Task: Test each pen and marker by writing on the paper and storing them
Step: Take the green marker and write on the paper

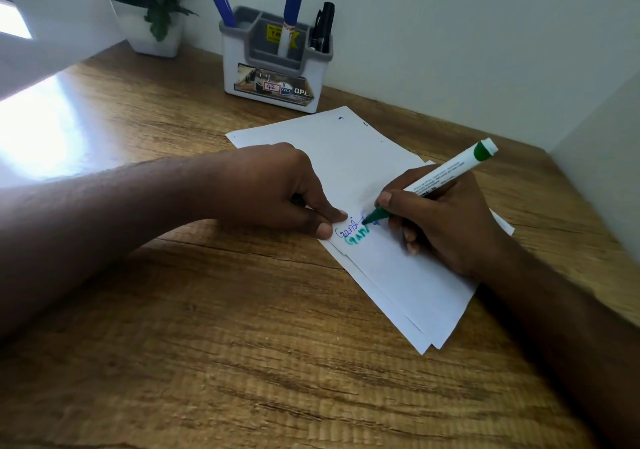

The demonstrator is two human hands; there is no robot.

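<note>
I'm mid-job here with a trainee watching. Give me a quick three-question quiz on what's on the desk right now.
1. True or false: the right hand is writing on the paper with a green marker.
2. Which stands in the organizer? A) two blue-capped markers and black pens B) three red markers C) scissors
3. Fill in: the left hand steadies the paper by pressing on its ____ edge, as the camera sees it.

Key:
1. True; green letters sit under a line of blue ink.
2. A: blue markers and, black pens.
3. Left.
</note>
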